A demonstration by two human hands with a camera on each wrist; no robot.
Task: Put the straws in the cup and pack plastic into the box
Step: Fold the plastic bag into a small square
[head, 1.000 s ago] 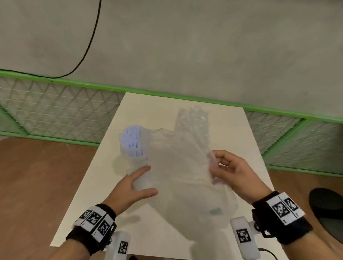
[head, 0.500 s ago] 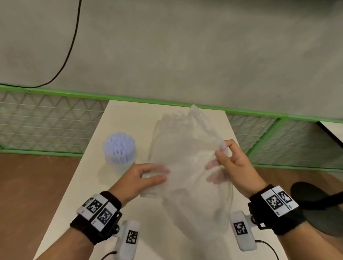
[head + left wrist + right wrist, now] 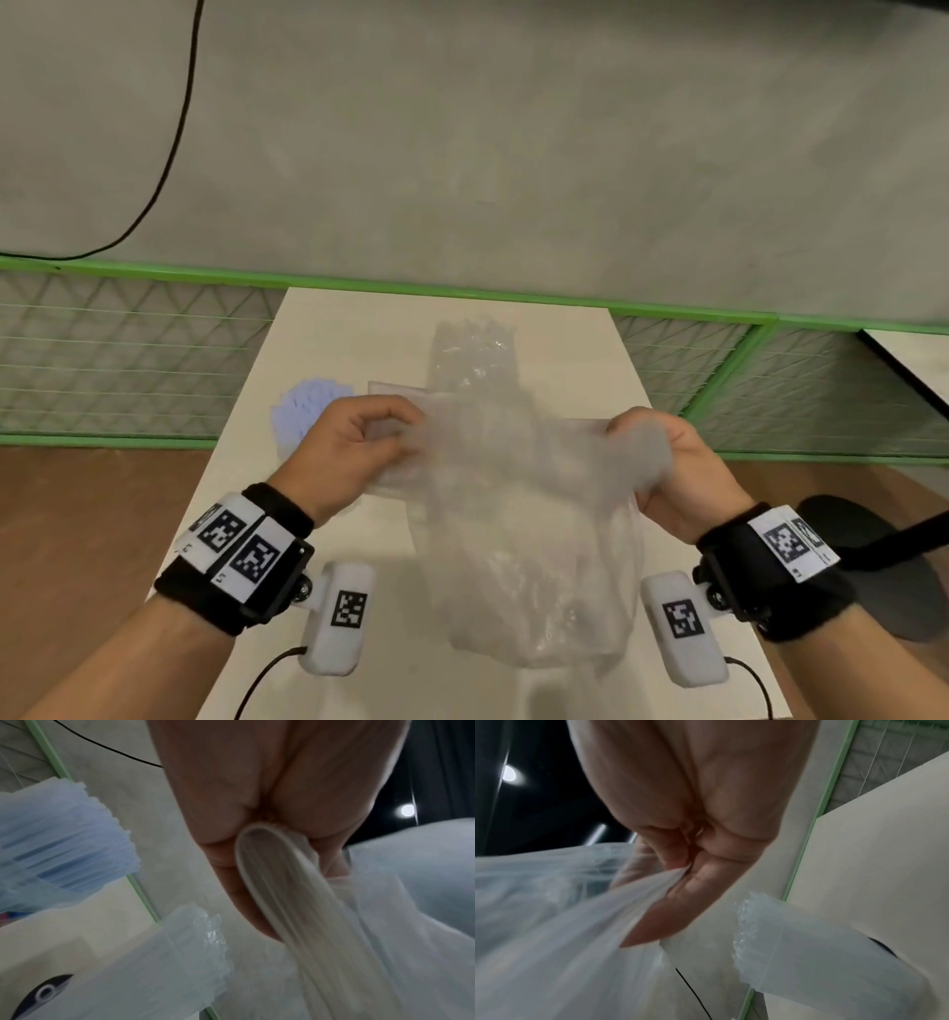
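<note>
A large clear plastic bag (image 3: pixel 524 539) hangs above the white table (image 3: pixel 359 329), stretched between both hands. My left hand (image 3: pixel 390 431) pinches its rolled top edge (image 3: pixel 270 892) on the left. My right hand (image 3: pixel 631 447) grips a bunched part of the film (image 3: pixel 590 919) on the right. A cup of pale blue straws (image 3: pixel 303 411) stands upright just behind the left hand, also seen in the left wrist view (image 3: pixel 59 845). Behind the bag stands a clear box (image 3: pixel 472 354) with crumpled plastic showing at its top (image 3: pixel 770 923).
A green-framed mesh fence (image 3: pixel 128 349) runs behind the table, against a grey wall with a black cable (image 3: pixel 174 128). A black stool (image 3: pixel 873 565) sits at the right of the table. A second tabletop corner (image 3: pixel 919 354) shows at the far right.
Both hands have drawn apart and risen, pulling the top of the bag taut between them. The left hand went from a flat touch to a pinch on the bag's edge.
</note>
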